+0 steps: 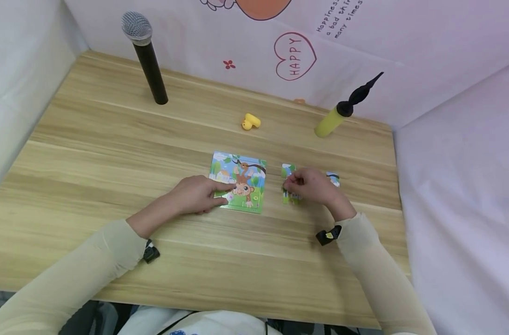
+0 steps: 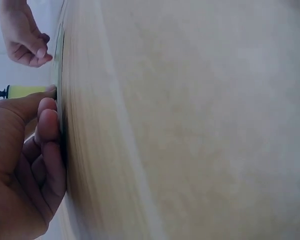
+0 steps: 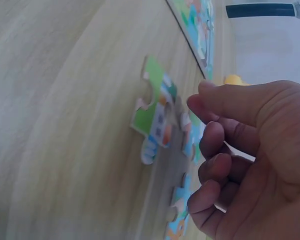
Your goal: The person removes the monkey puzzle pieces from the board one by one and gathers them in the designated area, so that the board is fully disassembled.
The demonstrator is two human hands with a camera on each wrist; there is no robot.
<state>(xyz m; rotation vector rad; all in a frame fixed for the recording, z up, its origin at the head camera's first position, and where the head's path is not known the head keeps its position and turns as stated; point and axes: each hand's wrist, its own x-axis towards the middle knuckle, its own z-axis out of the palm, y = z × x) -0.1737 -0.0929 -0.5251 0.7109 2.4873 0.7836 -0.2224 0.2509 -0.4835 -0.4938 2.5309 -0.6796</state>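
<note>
A square puzzle board (image 1: 233,202) with a monkey picture lies at the middle of the table. My left hand (image 1: 194,194) rests at its left side, index finger and thumb reaching over the picture. In the left wrist view, that hand's other fingers (image 2: 52,165) curl loosely beside the board's edge. My right hand (image 1: 313,186) hovers over loose jigsaw pieces to the right of the board. Seen from the right wrist, its thumb and index fingertips are close together, with no piece visible between them. A green-and-blue jigsaw piece (image 3: 146,116) is just beyond those fingertips; more pieces lie behind it.
Behind the board sits a small yellow toy (image 1: 251,122). A microphone (image 1: 150,67) stands at the back left, and a yellow pump-like bottle with a black top (image 1: 330,122) at the back right. White printed cloth (image 1: 254,70) walls off the wooden table (image 1: 112,177).
</note>
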